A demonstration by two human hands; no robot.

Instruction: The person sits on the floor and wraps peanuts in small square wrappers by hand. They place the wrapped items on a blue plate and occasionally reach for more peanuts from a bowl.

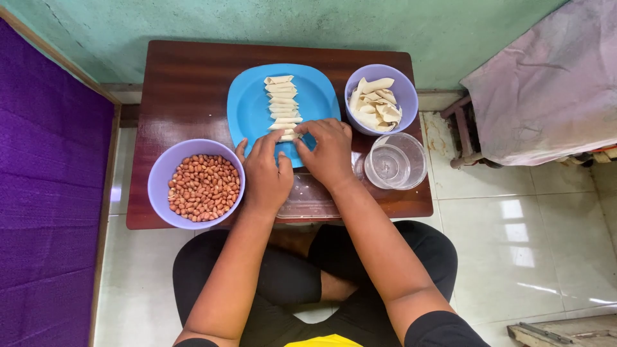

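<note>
A person sits cross-legged on a pale tiled floor at a low dark-brown wooden table (186, 83), seen from above. Both hands meet at the near edge of a square blue plate (247, 109) in the middle of the table. The left hand (265, 173) and the right hand (328, 151) lie close together, fingertips almost touching, pinched around the nearest small rolled pastry piece (287, 136) at the bottom of a row. That row of pale rolled pieces (281, 101) runs in a straight column down the plate, each piece lying crosswise and touching the next.

To the right of the plate, touching its edge, stands a lilac bowl (402, 83) holding loose, cream-coloured pastry strips (375, 106), some curled, piled unevenly. Just below it sits a clear glass bowl (396, 160); whether it holds any liquid cannot be told. Under the wrists, at the table's near edge, lies a clear plastic tray (310, 200), partly hidden by the forearms.

At the left front corner a second lilac bowl (159, 173) overhangs the table's edge and is filled with red-skinned peanuts (204, 186).

A purple textured mat (45, 193) covers the floor on the left, a green wall rises behind the table, and a pinkish cloth (553, 83) drapes over furniture at the right. No labels or printed packaging can be made out.
</note>
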